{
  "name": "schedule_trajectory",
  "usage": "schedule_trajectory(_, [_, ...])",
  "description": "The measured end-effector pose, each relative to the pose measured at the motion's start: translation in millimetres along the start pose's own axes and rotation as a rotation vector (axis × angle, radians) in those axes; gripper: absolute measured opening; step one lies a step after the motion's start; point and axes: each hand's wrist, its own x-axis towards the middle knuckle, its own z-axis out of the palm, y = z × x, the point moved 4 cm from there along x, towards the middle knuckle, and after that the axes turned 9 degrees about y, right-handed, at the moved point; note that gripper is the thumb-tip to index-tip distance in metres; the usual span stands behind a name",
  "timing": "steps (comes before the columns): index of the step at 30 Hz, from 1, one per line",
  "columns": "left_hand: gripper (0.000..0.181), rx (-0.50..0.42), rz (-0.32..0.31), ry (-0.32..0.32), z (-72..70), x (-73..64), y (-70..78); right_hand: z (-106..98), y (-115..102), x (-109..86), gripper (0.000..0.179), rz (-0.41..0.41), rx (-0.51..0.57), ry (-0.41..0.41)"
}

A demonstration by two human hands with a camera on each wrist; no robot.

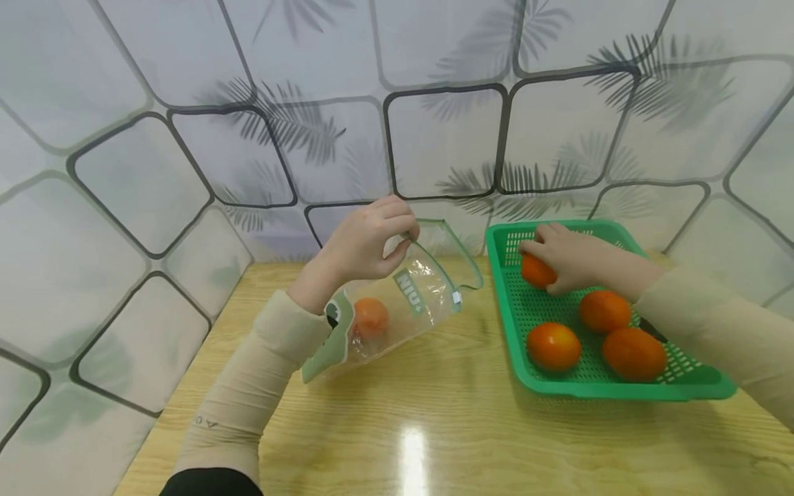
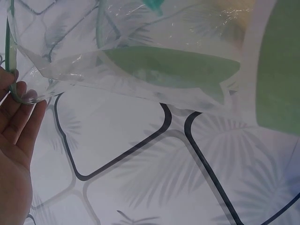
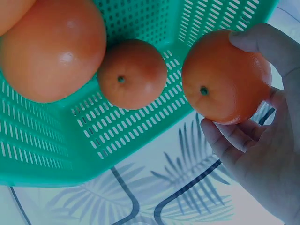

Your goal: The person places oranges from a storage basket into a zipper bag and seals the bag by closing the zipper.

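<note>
My left hand (image 1: pixel 378 238) pinches the open rim of a clear zip bag (image 1: pixel 428 313) with green print, which lies tilted on its side. Through its plastic an orange (image 1: pixel 370 317) shows near the green bottom end. In the left wrist view, fingers (image 2: pixel 21 117) curl at the bag's edge. Over at the right, my right hand (image 1: pixel 573 258) grips another orange (image 1: pixel 537 271) at the back left of a green basket (image 1: pixel 608 390). The right wrist view shows thumb and fingertips around this orange (image 3: pixel 225 77), its stem end facing the camera.
Several more oranges (image 1: pixel 554 346) sit in the basket, close to the right forearm. Basket and bag stand side by side on a wooden table (image 1: pixel 397 427). Behind them rises a wall (image 1: pixel 446 145) patterned with leaves and rounded outlines. A white slider (image 1: pixel 457 297) sits on the bag's zip.
</note>
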Motion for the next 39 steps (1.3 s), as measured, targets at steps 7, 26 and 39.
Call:
schedule_trajectory(7, [0.012, 0.010, -0.001, -0.005, -0.6, 0.8, 1.1, -8.8, -6.7, 0.8, 0.074, -0.022, -0.015, 0.009])
schedule_trajectory(26, [0.011, 0.018, -0.010, -0.011, -0.9, 1.7, 1.5, -31.0, -25.0, 3.5, 0.078, -0.081, -0.104, 0.061])
schedule_trajectory(39, [0.011, 0.015, -0.014, -0.019, -2.3, 2.4, 3.0, -47.9, -42.1, 3.5, 0.073, -0.135, -0.153, 0.121])
